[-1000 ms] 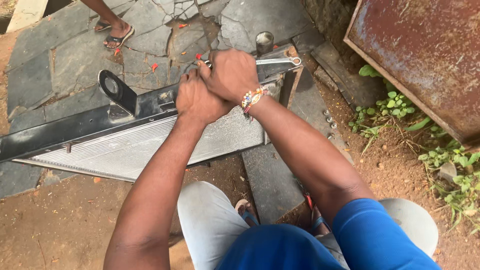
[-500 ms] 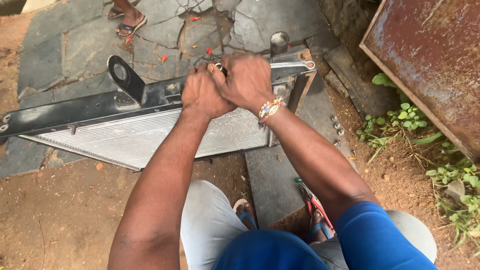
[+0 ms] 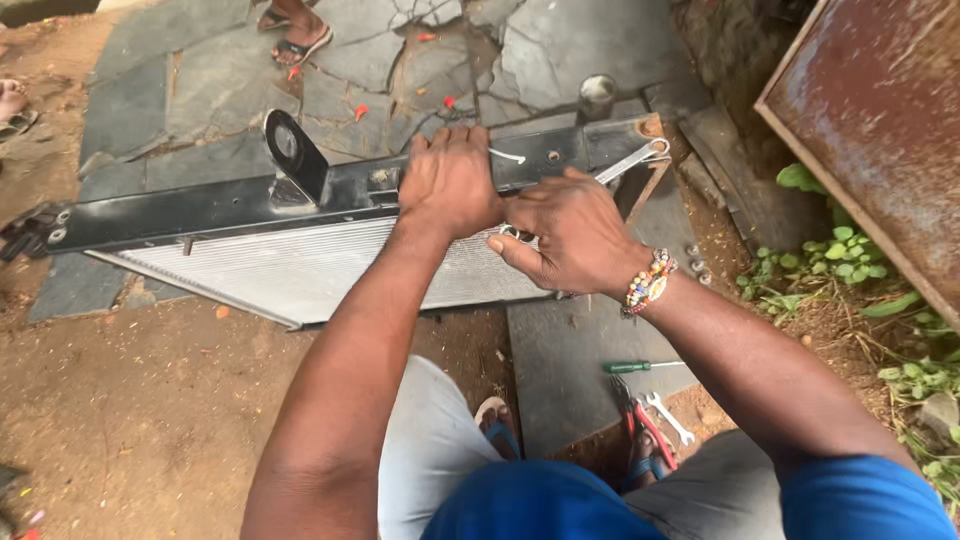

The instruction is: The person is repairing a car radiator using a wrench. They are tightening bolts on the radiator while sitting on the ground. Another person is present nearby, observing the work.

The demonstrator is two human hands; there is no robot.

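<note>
Setting: outdoor yard, cracked grey stone paving [image 3: 560, 50] bordered by bare red earth [image 3: 130, 400], with green weeds [image 3: 840, 260] along the right side.

Item 1, rusty metal sheet [image 3: 880, 130]: large, brown, leaning at the upper right corner, well apart from the work.

Item 2, radiator [image 3: 300, 265]: long silver finned core lying across the paving and earth, tilted up toward the right. A black top tank [image 3: 200, 205] runs its full length; a black mounting bracket [image 3: 290, 155] with a round hole stands upright on it.

Item 3, left hand [image 3: 450, 180]: palm down on the black top tank, fingers curled over its far edge; grip pressed onto the tank, nothing pinched in it.

Item 4, right hand [image 3: 570, 235]: just beside the left, against the radiator's near face, beaded bracelet [image 3: 648, 282] at the wrist. Grip closed around a silver wrench [image 3: 630, 160], whose ring end shows beyond the fingers near the tank's right end.

Item 5, loose tools on the paving slab near the person's knees: green-handled screwdriver [image 3: 630, 367], red-handled pliers [image 3: 640, 420], small silver spanner [image 3: 668, 415] just beside the pliers.

Item 6, another person's sandalled foot [image 3: 295, 45], top edge, well apart.
</note>
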